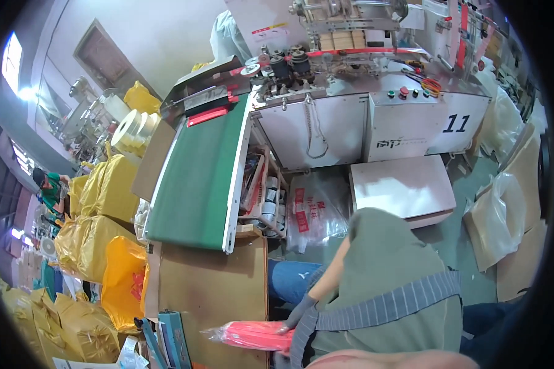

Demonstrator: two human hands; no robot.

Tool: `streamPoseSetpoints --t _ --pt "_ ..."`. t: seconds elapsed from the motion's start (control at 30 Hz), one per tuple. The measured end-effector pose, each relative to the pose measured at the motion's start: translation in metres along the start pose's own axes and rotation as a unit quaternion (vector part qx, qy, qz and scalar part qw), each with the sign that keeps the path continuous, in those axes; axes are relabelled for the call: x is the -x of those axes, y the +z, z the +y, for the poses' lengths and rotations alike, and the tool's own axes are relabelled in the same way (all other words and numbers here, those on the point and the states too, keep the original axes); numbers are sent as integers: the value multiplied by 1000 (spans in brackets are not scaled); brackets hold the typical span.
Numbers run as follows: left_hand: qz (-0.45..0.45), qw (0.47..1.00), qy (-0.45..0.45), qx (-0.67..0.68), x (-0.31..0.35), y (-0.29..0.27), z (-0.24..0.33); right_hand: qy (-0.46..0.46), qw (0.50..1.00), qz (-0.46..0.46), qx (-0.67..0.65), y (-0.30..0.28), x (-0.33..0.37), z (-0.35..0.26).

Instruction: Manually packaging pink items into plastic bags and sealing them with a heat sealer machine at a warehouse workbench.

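Over the right edge of the brown table, my right hand [287,326] is closed on a pink-red bundle [246,334] in a clear plastic wrapper. A grey cuff covers its wrist, and the fingers partly show on top of the pack. The wrapper's loose, crinkled end points left. My bare left arm [388,360] crosses the bottom edge of the picture; its hand is mostly hidden near the pack's lower right end, so its fingers cannot be made out. The brown tabletop [215,289] lies beneath the bundle, at the end of the green conveyor belt [194,184].
A red pack [207,117] lies at the belt's far end. Behind stands a white machine [314,132] with buttons and scissors on top. Teal boards [173,338] stand at the table's near left corner; yellow sacks [108,190] pile up left. A crate [268,197] holds rolls.
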State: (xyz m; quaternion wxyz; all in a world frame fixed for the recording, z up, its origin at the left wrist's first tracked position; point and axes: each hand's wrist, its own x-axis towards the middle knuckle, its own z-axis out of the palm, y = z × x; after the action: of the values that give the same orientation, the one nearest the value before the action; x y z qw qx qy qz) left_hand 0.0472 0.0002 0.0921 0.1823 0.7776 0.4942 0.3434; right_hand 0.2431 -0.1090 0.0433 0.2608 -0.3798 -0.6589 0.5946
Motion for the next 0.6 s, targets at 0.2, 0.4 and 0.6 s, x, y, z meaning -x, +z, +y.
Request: streamPoseSetpoints --t 0.2,0.4,0.6 --pt "24 999 17 35 35 -2 -5 -166 863 343 331 -27 -54 -6" --pt "117 992 37 -17 -45 -70 1 -228 826 333 394 -76 -78 -116" --pt "90 994 58 1 -60 -84 41 -132 843 400 334 -117 -79 -173"
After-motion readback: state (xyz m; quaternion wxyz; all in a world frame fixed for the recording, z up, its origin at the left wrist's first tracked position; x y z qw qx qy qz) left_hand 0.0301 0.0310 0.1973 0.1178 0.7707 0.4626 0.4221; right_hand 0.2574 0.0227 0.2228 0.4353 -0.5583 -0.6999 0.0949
